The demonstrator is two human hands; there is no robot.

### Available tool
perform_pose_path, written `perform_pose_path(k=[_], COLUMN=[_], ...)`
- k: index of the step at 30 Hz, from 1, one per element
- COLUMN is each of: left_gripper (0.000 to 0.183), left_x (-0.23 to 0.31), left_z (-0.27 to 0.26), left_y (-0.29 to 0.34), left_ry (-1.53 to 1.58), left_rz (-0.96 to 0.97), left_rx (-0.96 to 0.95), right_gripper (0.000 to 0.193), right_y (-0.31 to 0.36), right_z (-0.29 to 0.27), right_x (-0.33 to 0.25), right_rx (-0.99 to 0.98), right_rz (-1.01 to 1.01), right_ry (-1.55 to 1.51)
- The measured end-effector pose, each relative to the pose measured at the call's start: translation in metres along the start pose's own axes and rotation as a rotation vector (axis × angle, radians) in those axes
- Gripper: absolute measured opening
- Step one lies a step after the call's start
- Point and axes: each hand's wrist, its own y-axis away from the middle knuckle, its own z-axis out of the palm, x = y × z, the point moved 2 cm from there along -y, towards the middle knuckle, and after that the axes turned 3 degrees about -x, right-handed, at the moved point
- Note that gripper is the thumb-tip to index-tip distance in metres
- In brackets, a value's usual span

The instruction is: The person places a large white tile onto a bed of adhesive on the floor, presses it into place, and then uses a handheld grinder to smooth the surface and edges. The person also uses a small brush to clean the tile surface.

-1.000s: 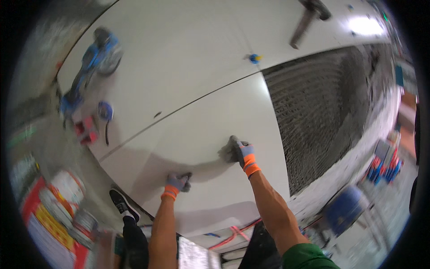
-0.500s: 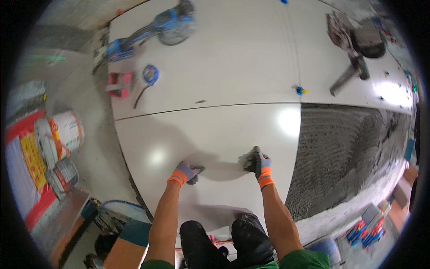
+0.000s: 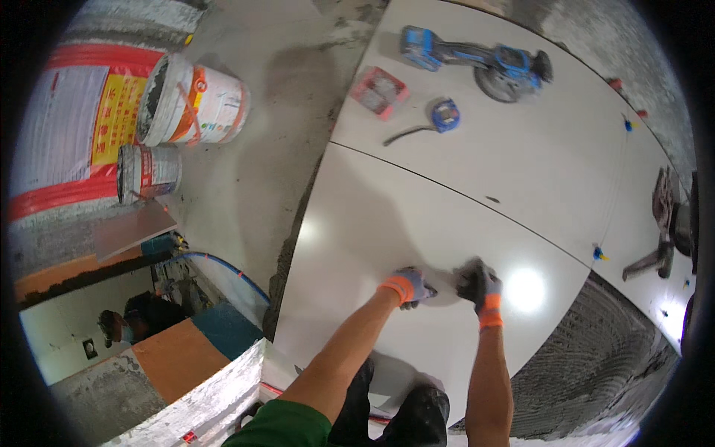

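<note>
Both my hands wear grey gloves with dark palms and orange cuffs. They are over a large pale tile [image 3: 350,216], a short gap apart. My left hand [image 3: 411,287] is closed, its fingers curled under, and nothing shows in it. Beside it, my right hand [image 3: 479,287] is slightly blurred, with dark fingers apart and nothing visible between them. Whether either hand touches the tile I cannot tell. Past the tile's far joint lie a blue tape measure [image 3: 445,115], a pink-red box-shaped item [image 3: 380,92] and a blue-and-black cordless saw [image 3: 495,67].
Combed grey mortar [image 3: 596,357] borders the tile on the right. A dark handled tool [image 3: 663,223] lies beyond it. At left stand a large white bucket [image 3: 208,104] and a smaller bucket [image 3: 153,171]. A blue hose [image 3: 238,276] curves near an opening at lower left.
My view has swung left, so the tiles and tools appear farther right and turned. My hands are closer together, and more of the lower-left opening shows.
</note>
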Motion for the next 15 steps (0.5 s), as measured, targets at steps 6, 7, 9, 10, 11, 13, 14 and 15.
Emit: perform_pose_path(k=[6,7,9,10,11,13,14,15], left_gripper=[0.030,0.024,0.022,0.023,0.024,0.022,0.025,0.030], left_x=[-0.025,-0.030,-0.045,-0.055,-0.068,-0.115,-0.145,-0.173], left_z=[0.018,0.020,0.018,0.012,-0.004,-0.038,-0.056,-0.073], left_y=[-0.007,-0.011,-0.013,-0.019,-0.024,-0.010,0.003,0.016], left_ry=[0.017,0.136,0.531,0.609,0.667,0.849,1.053,1.218], left_rz=[0.299,0.341,0.526,0.398,0.288,0.243,0.174,0.035], left_rx=[0.565,0.590,0.708,0.535,0.361,0.284,0.298,0.295], right_gripper=[0.035,0.035,0.031,0.030,0.031,0.038,0.039,0.039], right_y=[-0.054,-0.053,-0.049,-0.045,-0.043,-0.037,-0.035,-0.032], right_z=[0.212,0.230,0.242,0.242,0.245,0.245,0.248,0.249], right_x=[0.004,0.003,-0.003,-0.005,-0.008,-0.013,-0.014,-0.017], right_rx=[-0.176,-0.159,-0.154,-0.123,-0.123,-0.070,-0.056,-0.063], right_rz=[0.082,0.099,0.189,0.239,0.200,0.143,0.075,0.062], right_ry=[0.232,0.243,0.271,0.291,0.289,0.298,0.294,0.309])
